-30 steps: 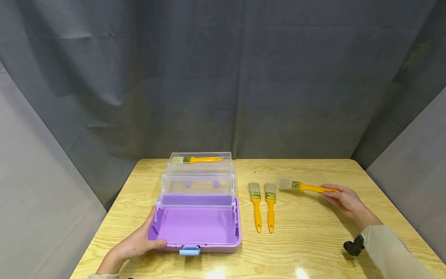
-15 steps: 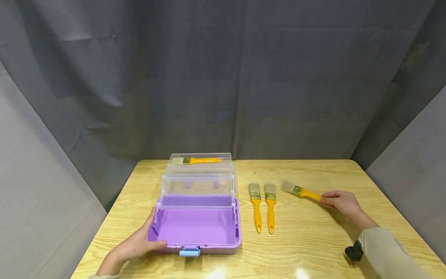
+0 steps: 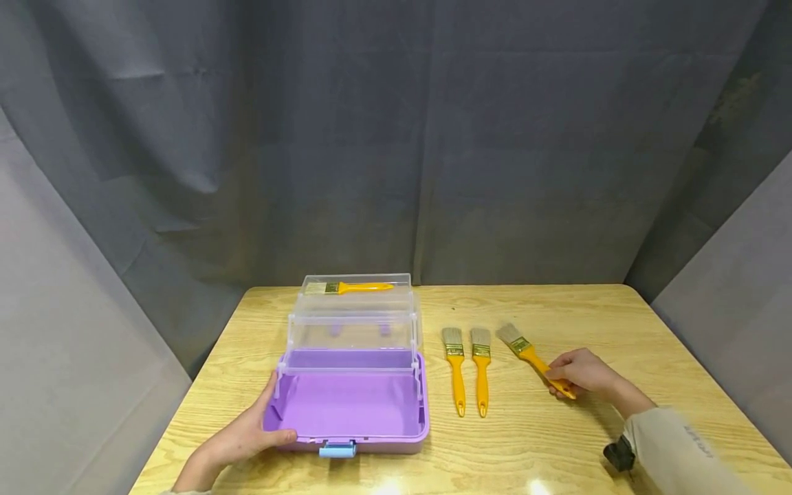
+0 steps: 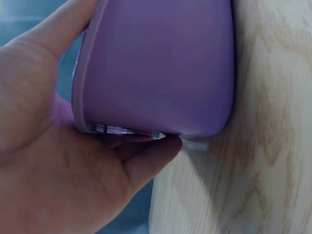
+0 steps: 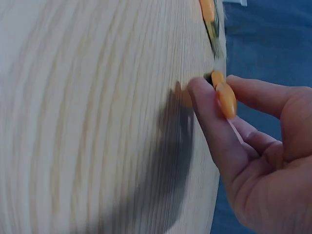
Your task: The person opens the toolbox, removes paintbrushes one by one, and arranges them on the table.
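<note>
My right hand (image 3: 581,375) pinches the yellow handle of a paintbrush (image 3: 537,361) between thumb and fingers. The brush slants over the right part of the table, bristles pointing away and left. In the right wrist view, its handle end (image 5: 226,99) shows between thumb and fingers, just off the wood. My left hand (image 3: 244,427) grips the left end of an open purple storage box (image 3: 346,448), thumb on the front rim. The left wrist view shows the fingers (image 4: 156,158) wrapped along the box's side (image 4: 158,68). Clear fold-out trays (image 3: 353,320) rise at the box's back.
Two more paintbrushes, one left (image 3: 454,371) and one right (image 3: 481,371), lie side by side between box and right hand. Another paintbrush (image 3: 365,287) lies in the top clear tray. A blue latch (image 3: 337,450) sticks out at the box front. Grey curtain (image 3: 526,137) stands behind the table.
My right hand has moved toward me and left, turning the paintbrush from nearly sideways to a slant with its handle end nearer me. The left hand and the box have stayed put.
</note>
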The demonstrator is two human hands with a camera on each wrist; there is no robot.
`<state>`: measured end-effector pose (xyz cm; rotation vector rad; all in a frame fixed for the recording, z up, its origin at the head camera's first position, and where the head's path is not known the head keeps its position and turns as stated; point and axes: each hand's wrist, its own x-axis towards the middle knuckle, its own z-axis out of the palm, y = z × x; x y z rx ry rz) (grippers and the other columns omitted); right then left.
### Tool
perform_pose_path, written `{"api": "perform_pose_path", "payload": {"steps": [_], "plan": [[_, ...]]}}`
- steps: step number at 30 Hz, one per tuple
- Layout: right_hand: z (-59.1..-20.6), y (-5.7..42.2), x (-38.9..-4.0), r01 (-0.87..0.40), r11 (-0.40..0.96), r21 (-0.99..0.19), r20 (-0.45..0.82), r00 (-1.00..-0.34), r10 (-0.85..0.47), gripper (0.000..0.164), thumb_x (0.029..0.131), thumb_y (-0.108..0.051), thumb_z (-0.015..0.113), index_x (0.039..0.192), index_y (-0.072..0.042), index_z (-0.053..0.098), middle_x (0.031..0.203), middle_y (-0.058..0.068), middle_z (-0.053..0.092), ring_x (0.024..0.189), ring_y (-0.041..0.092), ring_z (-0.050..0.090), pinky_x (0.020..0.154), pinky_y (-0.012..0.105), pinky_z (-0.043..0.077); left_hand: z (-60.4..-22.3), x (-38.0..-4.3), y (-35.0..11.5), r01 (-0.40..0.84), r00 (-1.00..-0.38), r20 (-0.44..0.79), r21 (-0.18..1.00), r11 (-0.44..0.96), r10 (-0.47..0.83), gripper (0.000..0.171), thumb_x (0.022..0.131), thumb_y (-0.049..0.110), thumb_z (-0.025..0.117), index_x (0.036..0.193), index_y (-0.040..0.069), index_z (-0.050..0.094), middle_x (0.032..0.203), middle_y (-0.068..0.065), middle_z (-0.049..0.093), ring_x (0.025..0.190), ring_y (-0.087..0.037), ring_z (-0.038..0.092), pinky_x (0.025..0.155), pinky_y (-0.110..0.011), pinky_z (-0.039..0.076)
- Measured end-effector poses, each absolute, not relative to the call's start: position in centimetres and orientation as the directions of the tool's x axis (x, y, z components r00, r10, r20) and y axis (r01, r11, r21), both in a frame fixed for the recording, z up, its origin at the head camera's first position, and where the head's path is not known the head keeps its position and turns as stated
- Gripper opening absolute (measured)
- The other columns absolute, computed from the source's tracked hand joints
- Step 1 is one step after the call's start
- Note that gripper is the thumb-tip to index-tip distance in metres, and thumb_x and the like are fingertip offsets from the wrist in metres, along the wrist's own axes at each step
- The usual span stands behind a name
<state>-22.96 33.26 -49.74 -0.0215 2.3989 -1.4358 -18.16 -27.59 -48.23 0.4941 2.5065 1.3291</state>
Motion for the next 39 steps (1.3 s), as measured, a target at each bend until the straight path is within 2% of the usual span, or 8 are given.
{"api": "perform_pose_path", "payload": {"steps": [5,12,19,28,39], "plan": [[-49.8,32.2,-22.8,0.197,0.422,-0.885,-0.321,-0.915,-0.246,0.029,0.093,-0.012,0.056,0.105,0.015,0.058,0.078,0.017,0.067,0.068,0.027,0.067,0.059,0.035,0.056,-48.2,-18.1,-27.5,0.155,-0.906,-0.089,0.84,0.519,0.414,0.114,0.081,0.022,0.075,0.149,0.007,-0.015,0.152,-0.028,-0.011,0.138,-0.045,-0.001,0.107,-0.058,0.003],[-50.1,31.5,-22.8,0.274,0.338,-0.901,-0.377,-0.878,-0.295,0.033,0.094,-0.016,0.056,0.107,0.014,0.057,0.082,0.018,0.069,0.065,0.02,0.067,0.056,0.026,0.055,-48.4,-18.2,-27.6,0.188,-0.902,-0.061,0.835,0.517,0.427,0.114,0.081,0.023,0.075,0.15,0.009,-0.015,0.153,-0.028,-0.009,0.138,-0.044,0.001,0.107,-0.057,0.005],[-50.9,31.0,-23.0,0.366,0.212,-0.906,-0.421,-0.828,-0.37,0.032,0.097,-0.014,0.051,0.109,0.015,0.055,0.085,0.018,0.07,0.075,0.024,0.07,0.067,0.032,0.056,-48.6,-18.3,-27.7,0.205,-0.901,-0.037,0.842,0.5,0.432,0.115,0.08,0.02,0.076,0.15,0.011,-0.015,0.153,-0.028,-0.008,0.138,-0.045,0.001,0.107,-0.058,0.004],[-51.5,30.3,-23.1,0.434,0.172,-0.884,-0.467,-0.824,-0.321,0.021,0.097,-0.014,0.052,0.1,0.005,0.06,0.071,0.006,0.063,0.064,0.014,0.066,0.068,0.031,0.056,-48.6,-18.3,-27.7,0.193,-0.908,-0.054,0.827,0.528,0.416,0.115,0.08,0.025,0.076,0.15,0.009,-0.014,0.153,-0.029,-0.008,0.137,-0.046,0.002,0.107,-0.059,0.006],[-52.0,30.3,-23.3,0.444,0.164,-0.881,-0.473,-0.816,-0.333,0.017,0.096,-0.016,0.054,0.094,0.0,0.059,0.067,0.002,0.059,0.061,0.01,0.063,0.068,0.031,0.056,-48.6,-18.2,-27.7,0.192,-0.908,-0.055,0.826,0.53,0.415,0.115,0.08,0.024,0.076,0.15,0.007,-0.014,0.152,-0.031,-0.007,0.137,-0.047,0.004,0.106,-0.06,0.008]]}}
